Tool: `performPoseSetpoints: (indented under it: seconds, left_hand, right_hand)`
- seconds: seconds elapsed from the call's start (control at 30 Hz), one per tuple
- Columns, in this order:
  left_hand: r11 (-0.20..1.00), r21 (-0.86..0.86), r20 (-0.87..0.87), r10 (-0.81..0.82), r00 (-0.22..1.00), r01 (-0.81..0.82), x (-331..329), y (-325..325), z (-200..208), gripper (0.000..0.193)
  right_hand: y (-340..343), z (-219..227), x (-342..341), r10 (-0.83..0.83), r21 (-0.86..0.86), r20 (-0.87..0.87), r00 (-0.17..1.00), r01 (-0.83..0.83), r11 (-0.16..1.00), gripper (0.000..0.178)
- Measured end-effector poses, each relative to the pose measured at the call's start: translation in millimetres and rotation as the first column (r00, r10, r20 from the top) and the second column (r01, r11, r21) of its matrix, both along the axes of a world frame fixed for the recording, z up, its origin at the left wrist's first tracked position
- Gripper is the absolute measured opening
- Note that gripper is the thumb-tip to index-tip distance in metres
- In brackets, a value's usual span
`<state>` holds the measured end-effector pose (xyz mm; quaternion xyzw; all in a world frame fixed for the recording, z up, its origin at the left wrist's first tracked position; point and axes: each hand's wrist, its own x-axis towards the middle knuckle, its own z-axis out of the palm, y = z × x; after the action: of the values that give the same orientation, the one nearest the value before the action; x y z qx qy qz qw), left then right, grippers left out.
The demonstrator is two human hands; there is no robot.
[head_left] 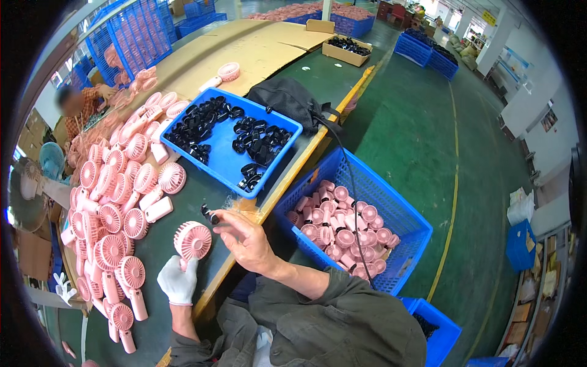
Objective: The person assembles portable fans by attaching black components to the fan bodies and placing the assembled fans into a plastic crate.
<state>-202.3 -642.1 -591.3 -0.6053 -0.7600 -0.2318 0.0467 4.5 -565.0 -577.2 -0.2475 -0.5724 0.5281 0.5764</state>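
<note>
My left hand (178,281), in a white glove, is closed round the handle of a pink handheld fan (193,240). The fan's round ribbed head points up and away from me, over the green tabletop. Just right of it, my bare right hand (249,242) pinches a small glossy black plastic part (210,215) between thumb and fingertips. That part is apart from the fan. Beyond my right hand a shallow blue tray (243,191) holds many loose black parts of the same look. To the left lies a large heap of pink fans (112,218).
Right of the table edge stands a blue crate (391,227) of pink fans with black parts on them. A black bag (286,101) lies behind the tray. A cardboard box (347,51) of black parts stands farther off. Another person (82,107) sits at the far left.
</note>
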Motion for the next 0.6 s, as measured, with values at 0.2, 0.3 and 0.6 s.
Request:
performPoseSetpoints:
  seconds: [0.2, 0.3, 0.6]
  left_hand:
    - [0.973, 0.009, 0.884, 0.100, 0.457, -0.229, -12, -15, -3, 0.038]
    - [0.948, 0.131, 0.984, -0.090, 0.153, -0.288, -20, -14, -18, 0.030]
    - [0.921, 0.339, 0.940, -0.340, 0.026, -0.194, 15, -29, 25, 0.030]
  right_hand:
    - [-16, 0, -5, -0.021, -0.156, -0.068, 0.997, 0.010, 0.988, 0.047]
    - [-16, -2, -3, -0.044, -0.118, -0.152, 0.987, 0.026, 0.993, 0.044]
    - [-43, 3, -27, 0.140, -0.067, -0.106, 0.984, -0.148, 0.987, 0.020]
